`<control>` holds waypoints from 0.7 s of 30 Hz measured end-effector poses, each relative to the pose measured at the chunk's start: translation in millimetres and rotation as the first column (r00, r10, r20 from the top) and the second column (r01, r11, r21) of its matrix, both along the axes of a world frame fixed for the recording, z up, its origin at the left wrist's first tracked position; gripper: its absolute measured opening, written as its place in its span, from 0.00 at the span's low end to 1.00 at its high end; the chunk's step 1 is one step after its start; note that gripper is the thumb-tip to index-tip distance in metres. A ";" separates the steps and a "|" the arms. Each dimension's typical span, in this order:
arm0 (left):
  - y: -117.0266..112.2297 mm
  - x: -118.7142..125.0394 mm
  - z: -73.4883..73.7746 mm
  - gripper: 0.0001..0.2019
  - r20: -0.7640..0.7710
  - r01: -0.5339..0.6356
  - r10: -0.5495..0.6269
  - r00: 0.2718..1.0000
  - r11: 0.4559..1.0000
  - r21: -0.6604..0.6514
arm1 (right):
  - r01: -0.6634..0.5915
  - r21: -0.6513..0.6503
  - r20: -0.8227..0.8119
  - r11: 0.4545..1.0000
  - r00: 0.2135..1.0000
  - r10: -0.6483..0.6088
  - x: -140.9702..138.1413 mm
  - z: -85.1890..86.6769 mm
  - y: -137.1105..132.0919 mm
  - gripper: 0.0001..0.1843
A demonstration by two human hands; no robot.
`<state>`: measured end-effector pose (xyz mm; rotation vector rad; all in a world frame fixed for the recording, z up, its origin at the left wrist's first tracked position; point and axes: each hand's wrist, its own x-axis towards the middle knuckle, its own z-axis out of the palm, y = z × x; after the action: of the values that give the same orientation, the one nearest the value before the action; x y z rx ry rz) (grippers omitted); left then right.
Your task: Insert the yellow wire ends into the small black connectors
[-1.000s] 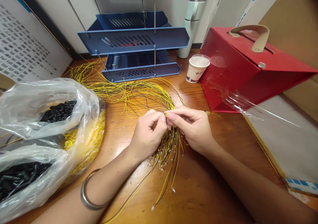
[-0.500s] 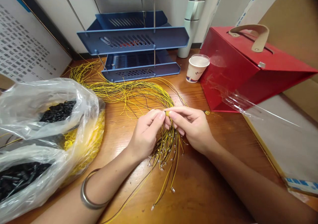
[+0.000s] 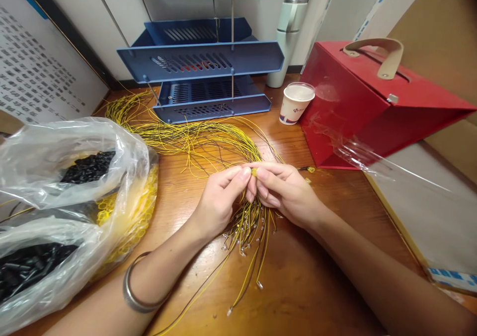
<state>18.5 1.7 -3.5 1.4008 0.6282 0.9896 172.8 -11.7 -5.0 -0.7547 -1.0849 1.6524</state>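
My left hand [image 3: 219,197] and my right hand [image 3: 288,189] meet over a bundle of thin yellow and black wires [image 3: 223,132]. Thumbs and forefingers of both hands are closed on a small yellow piece [image 3: 254,171], mostly covered by the fingertips. Below my hands the wire ends fan out toward me, several tipped with small clear bulbs [image 3: 260,285] that look like LEDs. Just right of my right hand lies a black and yellow wired piece [image 3: 310,169] on the wooden table [image 3: 298,286]. A metal bangle [image 3: 130,289] circles my left forearm.
Plastic bags [image 3: 122,152] at the left hold small black tubes [image 3: 89,167] and yellow ring-like pieces [image 3: 141,211]. A blue tiered tray rack [image 3: 201,60] stands behind the wires. To its right are a paper cup [image 3: 296,105], a pale flask [image 3: 285,47] and a red box [image 3: 346,102].
Both hands stay together at the small yellow piece. My right hand's fingers have shifted slightly, and the fingertips now cover it a little differently. The wires lie as before.
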 end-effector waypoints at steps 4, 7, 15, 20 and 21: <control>-0.3 1.2 0.7 0.20 -0.020 -0.003 0.003 1.000 1.000 -0.003 | 0.019 0.005 -0.018 1.000 1.000 -0.019 -1.1 2.0 0.9 0.11; -0.9 0.9 0.6 0.20 -0.011 0.004 -0.004 1.000 1.000 -0.030 | 0.060 0.008 -0.012 0.998 0.998 -0.059 -2.5 3.6 1.2 0.10; -1.7 0.4 0.3 0.16 -0.015 -0.055 0.054 0.998 0.995 -0.081 | 0.086 0.028 0.037 0.996 0.996 -0.087 1.7 2.4 0.6 0.12; -2.0 1.0 1.1 0.19 -0.043 -0.100 0.097 0.994 0.993 -0.059 | 0.108 0.074 0.089 0.991 0.989 -0.114 3.2 5.3 0.7 0.12; -2.3 1.1 1.7 0.18 -0.059 -0.117 0.114 0.992 0.992 -0.050 | 0.127 0.078 0.094 0.989 0.986 -0.135 2.8 6.1 0.7 0.11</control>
<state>19.6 -0.6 -1.8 1.3609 0.7794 1.0198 175.6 -11.1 1.0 -0.8509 -1.1334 1.4708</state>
